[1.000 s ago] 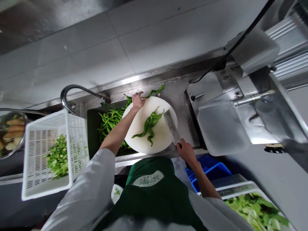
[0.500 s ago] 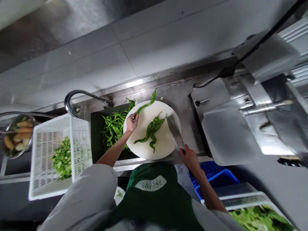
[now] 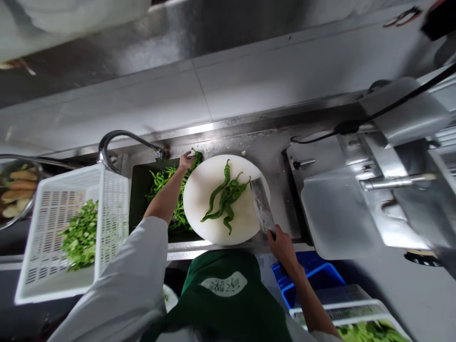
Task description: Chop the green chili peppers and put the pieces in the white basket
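My left hand point(image 3: 185, 161) reaches to the sink's back corner. Its fingers are closed around a long green pepper point(image 3: 196, 158) at the top of the heap of green peppers point(image 3: 179, 219). Several more long green peppers point(image 3: 228, 195) lie bunched on the round white cutting board point(image 3: 198, 178), stems pointing away from me. In my right hand point(image 3: 282, 245) is the handle of a cleaver point(image 3: 261, 202). Its broad blade rests along the board's right side, beside the peppers and apart from them.
A white perforated basket point(image 3: 57, 288) with chopped greens stands left of the sink, under a curved faucet point(image 3: 121, 133). Beyond it is a metal bowl point(image 3: 33, 209) of carrots. A metal slicing machine point(image 3: 338, 213) stands right. Blue crates point(image 3: 324, 280) and a basket of leaves point(image 3: 374, 330) are below.
My left hand has laid its pepper on the board beside the others and moved left and back to the heap. My right hand still holds the cleaver in place.
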A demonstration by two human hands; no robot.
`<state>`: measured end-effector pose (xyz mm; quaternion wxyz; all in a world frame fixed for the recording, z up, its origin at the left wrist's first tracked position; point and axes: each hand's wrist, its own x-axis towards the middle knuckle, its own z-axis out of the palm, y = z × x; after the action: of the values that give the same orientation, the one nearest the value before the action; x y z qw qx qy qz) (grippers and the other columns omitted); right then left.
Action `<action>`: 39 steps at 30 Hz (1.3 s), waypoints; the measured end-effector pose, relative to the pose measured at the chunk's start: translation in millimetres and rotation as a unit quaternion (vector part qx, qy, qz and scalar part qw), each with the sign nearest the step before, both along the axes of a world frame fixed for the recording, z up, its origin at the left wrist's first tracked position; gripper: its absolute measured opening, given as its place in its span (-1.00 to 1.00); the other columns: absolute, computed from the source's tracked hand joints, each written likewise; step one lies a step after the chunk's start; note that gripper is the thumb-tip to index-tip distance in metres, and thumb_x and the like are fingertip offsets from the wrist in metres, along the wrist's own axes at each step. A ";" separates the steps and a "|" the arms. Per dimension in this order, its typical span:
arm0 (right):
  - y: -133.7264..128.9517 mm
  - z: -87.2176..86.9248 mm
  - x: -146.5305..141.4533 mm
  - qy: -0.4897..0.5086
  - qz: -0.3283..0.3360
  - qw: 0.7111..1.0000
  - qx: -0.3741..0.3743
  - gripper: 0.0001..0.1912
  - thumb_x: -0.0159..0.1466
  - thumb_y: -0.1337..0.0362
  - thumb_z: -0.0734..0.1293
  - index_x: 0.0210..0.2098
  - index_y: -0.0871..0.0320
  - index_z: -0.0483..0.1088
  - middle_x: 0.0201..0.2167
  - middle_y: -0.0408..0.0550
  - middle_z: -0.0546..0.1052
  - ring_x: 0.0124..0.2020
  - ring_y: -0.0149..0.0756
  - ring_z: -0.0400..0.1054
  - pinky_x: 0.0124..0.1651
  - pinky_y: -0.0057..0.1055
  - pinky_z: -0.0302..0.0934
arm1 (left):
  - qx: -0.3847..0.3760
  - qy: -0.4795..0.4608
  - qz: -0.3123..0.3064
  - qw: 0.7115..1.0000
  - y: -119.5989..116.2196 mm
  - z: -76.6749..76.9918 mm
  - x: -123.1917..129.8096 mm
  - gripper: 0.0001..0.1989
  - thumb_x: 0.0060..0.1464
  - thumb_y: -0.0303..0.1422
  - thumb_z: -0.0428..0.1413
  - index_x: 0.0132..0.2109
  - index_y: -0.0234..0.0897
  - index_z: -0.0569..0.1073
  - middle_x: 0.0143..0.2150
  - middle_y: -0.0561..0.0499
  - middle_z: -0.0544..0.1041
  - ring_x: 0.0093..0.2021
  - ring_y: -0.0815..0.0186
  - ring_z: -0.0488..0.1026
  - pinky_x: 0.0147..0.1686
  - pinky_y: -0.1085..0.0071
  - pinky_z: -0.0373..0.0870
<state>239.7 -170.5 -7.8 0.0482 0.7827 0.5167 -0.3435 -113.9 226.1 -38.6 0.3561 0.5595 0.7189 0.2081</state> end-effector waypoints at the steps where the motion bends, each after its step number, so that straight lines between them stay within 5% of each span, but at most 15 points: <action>1: -0.3 -0.5 -0.4 0.001 -0.003 1.000 -0.003 -0.64 0.48 0.19 0.17 0.09 0.28 0.41 -0.28 0.19 0.62 -0.19 -0.06 0.53 -0.19 -0.36 0.17 | -0.015 0.000 0.000 1.000 5.1 -4.5 7.5 -0.44 0.08 -0.26 0.18 0.18 -0.52 0.44 -0.56 0.13 0.39 -0.60 0.44 0.28 -0.45 0.44 0.33; 5: -0.2 -4.5 -0.5 0.005 -0.016 1.000 -0.012 -0.62 0.47 0.18 0.17 0.15 0.27 0.39 -0.23 0.20 0.63 -0.14 -0.04 0.53 -0.15 -0.34 0.21 | -0.027 -0.006 0.001 1.000 13.6 -17.7 32.2 -0.59 0.08 -0.26 0.19 0.02 -0.43 0.49 -0.56 0.16 0.36 -0.56 0.41 0.29 -0.43 0.45 0.33; 8: 2.7 -4.5 0.3 -0.001 -0.023 0.999 -0.024 -0.63 0.48 0.17 0.17 0.12 0.25 0.41 -0.24 0.18 0.63 -0.14 -0.05 0.54 -0.15 -0.34 0.22 | 0.013 0.000 0.001 1.000 20.2 -12.6 40.2 -0.76 0.16 -0.25 0.16 -0.12 -0.35 0.48 -0.40 0.07 0.47 -0.36 0.39 0.42 -0.28 0.49 0.38; 11: 6.9 -2.1 1.8 -0.001 -0.022 0.999 -0.034 -0.62 0.48 0.16 0.18 0.11 0.27 0.41 -0.25 0.19 0.63 -0.14 -0.05 0.54 -0.15 -0.35 0.22 | 0.113 -0.003 0.020 0.993 30.1 12.0 39.0 -0.74 0.36 -0.18 -0.03 -0.07 -0.28 0.38 -0.23 -0.01 0.52 -0.19 0.40 0.47 -0.13 0.51 0.39; 14: 10.8 -1.9 4.2 0.010 -0.025 0.999 -0.038 -0.61 0.49 0.14 0.16 0.09 0.30 0.41 -0.27 0.18 0.62 -0.15 -0.06 0.54 -0.17 -0.36 0.21 | 0.259 -0.031 -0.011 0.965 38.2 45.4 35.5 -0.68 0.44 -0.08 -0.16 -0.04 -0.23 0.30 -0.31 0.03 0.49 -0.33 0.39 0.47 -0.22 0.45 0.42; 17: 14.4 -4.5 6.3 0.011 -0.025 0.999 -0.025 -0.58 0.48 0.14 0.17 0.12 0.34 0.38 -0.26 0.19 0.62 -0.14 -0.07 0.54 -0.16 -0.37 0.19 | 0.214 -0.035 -0.091 0.972 30.2 60.8 42.5 -0.67 0.40 -0.04 -0.07 -0.04 -0.22 0.30 -0.43 0.08 0.44 -0.54 0.39 0.39 -0.45 0.44 0.37; 21: 19.3 -5.3 4.4 0.007 -0.012 1.000 -0.002 -0.62 0.48 0.17 0.18 0.09 0.34 0.38 -0.28 0.18 0.61 -0.21 -0.11 0.52 -0.22 -0.39 0.15 | 0.009 0.028 -0.149 0.988 -21.5 33.6 75.1 -0.64 0.29 -0.11 0.13 0.00 -0.34 0.41 -0.41 -0.04 0.50 -0.48 0.24 0.48 -0.41 0.33 0.44; 24: 20.5 -2.5 -0.9 0.006 -0.004 1.000 0.011 -0.69 0.48 0.20 0.17 0.01 0.29 0.39 -0.33 0.13 0.60 -0.27 -0.15 0.50 -0.28 -0.40 0.08 | 0.055 0.057 -0.148 0.986 -79.0 5.4 99.3 -0.52 0.29 -0.15 0.13 0.18 -0.44 0.39 -0.20 -0.23 0.57 -0.17 0.07 0.55 -0.11 0.17 0.49; 27: 20.8 1.9 -3.6 0.004 0.006 1.000 0.020 -0.74 0.48 0.22 0.17 -0.04 0.25 0.39 -0.36 0.09 0.59 -0.30 -0.18 0.49 -0.30 -0.40 0.04 | 0.144 0.055 -0.154 0.976 -134.1 -7.5 111.9 -0.42 0.37 -0.12 -0.03 0.35 -0.44 0.25 0.06 -0.35 0.53 0.10 0.00 0.47 0.10 0.08 0.42; 33: 31.0 18.7 17.1 -0.044 0.045 0.998 0.024 -0.73 0.50 0.21 0.14 -0.06 0.22 0.40 -0.29 0.11 0.61 -0.25 -0.16 0.51 -0.27 -0.38 0.06 | 0.158 0.231 -0.239 0.930 -209.8 -8.1 121.9 -0.19 0.31 0.07 -0.04 0.48 -0.39 0.09 0.44 -0.44 0.15 0.37 -0.26 0.17 0.26 -0.18 0.13; 39: 52.8 30.7 46.6 -0.119 0.112 0.986 0.042 -0.68 0.52 0.19 0.10 -0.01 0.26 0.38 -0.26 0.17 0.62 -0.22 -0.08 0.54 -0.23 -0.35 0.12 | 0.145 0.204 -0.420 0.872 -220.7 6.6 81.0 -0.33 0.39 -0.06 -0.10 0.49 -0.27 0.08 0.46 -0.31 0.15 0.42 -0.08 0.10 0.31 -0.07 0.06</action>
<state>286.3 -117.7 23.0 0.1148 0.7564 0.6059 -0.2182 -32.9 5.4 -32.0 0.1706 0.8842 0.4342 0.0220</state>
